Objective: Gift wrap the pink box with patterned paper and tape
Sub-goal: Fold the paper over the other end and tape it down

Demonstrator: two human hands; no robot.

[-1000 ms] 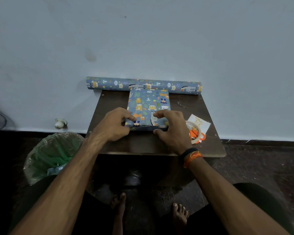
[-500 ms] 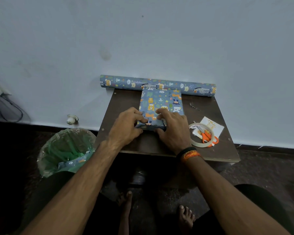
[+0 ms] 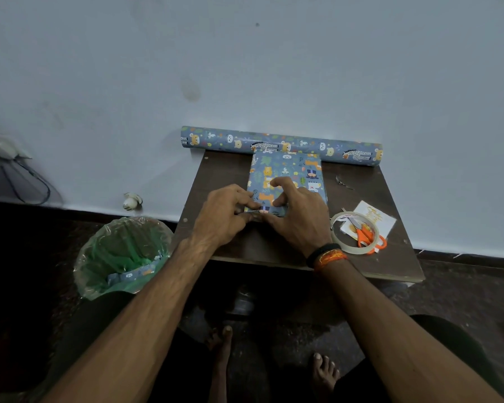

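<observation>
The box [image 3: 285,175] lies on the small dark table [image 3: 224,181], fully covered in blue animal-patterned paper, with no pink showing. My left hand [image 3: 224,213] grips its near left corner, fingers curled against the near end flap. My right hand [image 3: 297,213] holds the near edge, its fingertips bent down onto the top and its thumb under the front. A roll of the same paper [image 3: 282,144] lies along the wall behind the box. A clear tape ring [image 3: 336,225] sits to the right of my right wrist.
Orange-handled scissors [image 3: 364,235] and a white card [image 3: 376,216] lie inside and under the tape ring. A bin with a green liner [image 3: 122,251] stands left of the table, holding a paper scrap. My bare feet are under the table edge.
Both hands have drawn closer together at the box's near end, the right fingers shifting further onto the top. The view has tilted and drifted a little.
</observation>
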